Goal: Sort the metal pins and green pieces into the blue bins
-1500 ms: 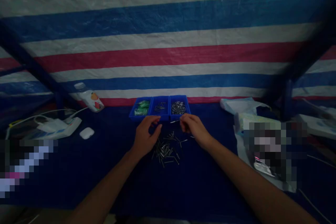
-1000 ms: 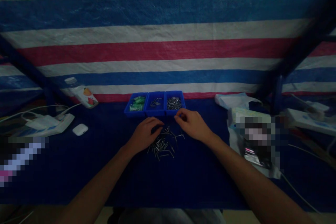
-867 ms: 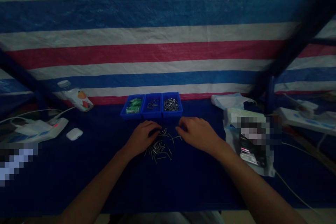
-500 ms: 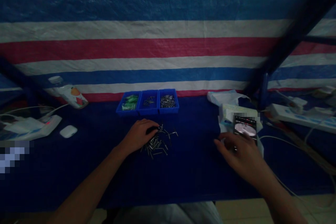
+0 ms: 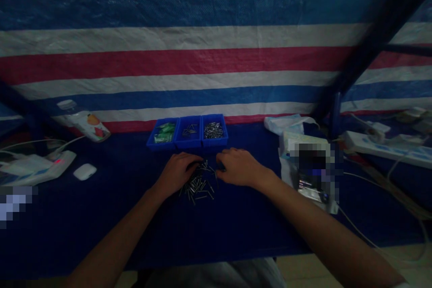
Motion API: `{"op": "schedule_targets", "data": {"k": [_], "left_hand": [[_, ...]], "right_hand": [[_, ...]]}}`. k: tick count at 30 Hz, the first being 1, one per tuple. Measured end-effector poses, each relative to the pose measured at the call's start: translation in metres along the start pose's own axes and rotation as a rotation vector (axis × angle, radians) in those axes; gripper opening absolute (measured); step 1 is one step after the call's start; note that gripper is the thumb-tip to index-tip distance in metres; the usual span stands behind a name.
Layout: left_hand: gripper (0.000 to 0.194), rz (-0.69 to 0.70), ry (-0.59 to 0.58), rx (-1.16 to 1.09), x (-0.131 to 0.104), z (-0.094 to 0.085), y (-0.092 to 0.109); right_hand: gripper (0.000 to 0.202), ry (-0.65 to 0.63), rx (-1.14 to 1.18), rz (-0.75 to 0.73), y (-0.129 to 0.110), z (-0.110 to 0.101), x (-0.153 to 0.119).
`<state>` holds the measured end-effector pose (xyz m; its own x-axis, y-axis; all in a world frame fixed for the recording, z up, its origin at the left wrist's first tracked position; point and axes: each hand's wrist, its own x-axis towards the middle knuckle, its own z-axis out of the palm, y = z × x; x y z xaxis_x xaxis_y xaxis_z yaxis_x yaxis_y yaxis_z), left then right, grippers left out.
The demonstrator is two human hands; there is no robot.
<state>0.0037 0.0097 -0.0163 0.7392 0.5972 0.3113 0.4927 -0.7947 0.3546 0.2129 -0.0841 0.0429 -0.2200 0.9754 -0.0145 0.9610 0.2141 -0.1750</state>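
Observe metal pins heaped on table, blue bins at their twelve o'clock, left hand at ten with thumb and fingers apart, right hand at two, cannot tell grip.

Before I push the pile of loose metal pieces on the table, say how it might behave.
The pile of metal pieces will probably scatter rather than shift as one, since they lie loose and crisscrossed. The pieces look thin, straight and shiny, so each is likely stiff and may slide or roll.
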Motion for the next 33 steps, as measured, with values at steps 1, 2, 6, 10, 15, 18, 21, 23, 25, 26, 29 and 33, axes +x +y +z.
{"op": "schedule_targets", "data": {"k": [1, 2, 6, 10, 15, 18, 21, 23, 25, 26, 29, 33], "left_hand": [[0.022, -0.006, -0.002, 0.008, 0.0, 0.0, 0.0], [0.022, -0.007, -0.008, 0.01, 0.0, 0.0, 0.0], [0.022, -0.007, -0.054, -0.009, 0.003, 0.0, 0.0], [0.021, -0.017, -0.062, -0.007, 0.005, 0.002, -0.001], [0.021, 0.012, -0.04, -0.041, 0.003, 0.003, -0.003], [0.022, 0.016, -0.043, -0.061, 0.002, 0.003, -0.003], [0.025, 0.015, -0.056, -0.086, 0.002, 0.003, -0.002], [0.027, 0.025, -0.05, -0.099, 0.001, 0.001, 0.0], [0.027, 0.038, -0.041, -0.103, 0.0, -0.001, 0.003], [0.025, 0.04, -0.041, -0.099, -0.001, -0.002, 0.004], [0.02, 0.028, -0.056, -0.074, -0.002, -0.005, 0.008], [0.02, 0.037, -0.056, -0.067, -0.003, -0.005, 0.008]], "right_hand": [[0.028, -0.027, -0.005, 0.005, -0.002, 0.005, 0.005], [0.028, -0.033, -0.008, 0.012, -0.003, 0.009, 0.009], [0.027, 0.016, -0.013, 0.03, -0.001, 0.022, 0.012], [0.026, 0.048, 0.01, 0.004, 0.001, 0.029, 0.01], [0.026, 0.062, 0.014, -0.006, -0.001, 0.031, 0.01], [0.027, 0.083, 0.001, 0.0, -0.005, 0.028, 0.007], [0.028, 0.076, -0.001, 0.001, -0.007, 0.026, 0.005], [0.028, 0.075, -0.001, -0.011, -0.007, 0.027, 0.004], [0.028, 0.084, 0.002, -0.029, -0.006, 0.03, 0.004], [0.028, 0.089, 0.006, -0.038, -0.006, 0.032, 0.005], [0.027, 0.102, 0.016, -0.062, -0.006, 0.036, 0.008], [0.02, 0.117, 0.03, -0.055, -0.008, 0.038, 0.011]]}}
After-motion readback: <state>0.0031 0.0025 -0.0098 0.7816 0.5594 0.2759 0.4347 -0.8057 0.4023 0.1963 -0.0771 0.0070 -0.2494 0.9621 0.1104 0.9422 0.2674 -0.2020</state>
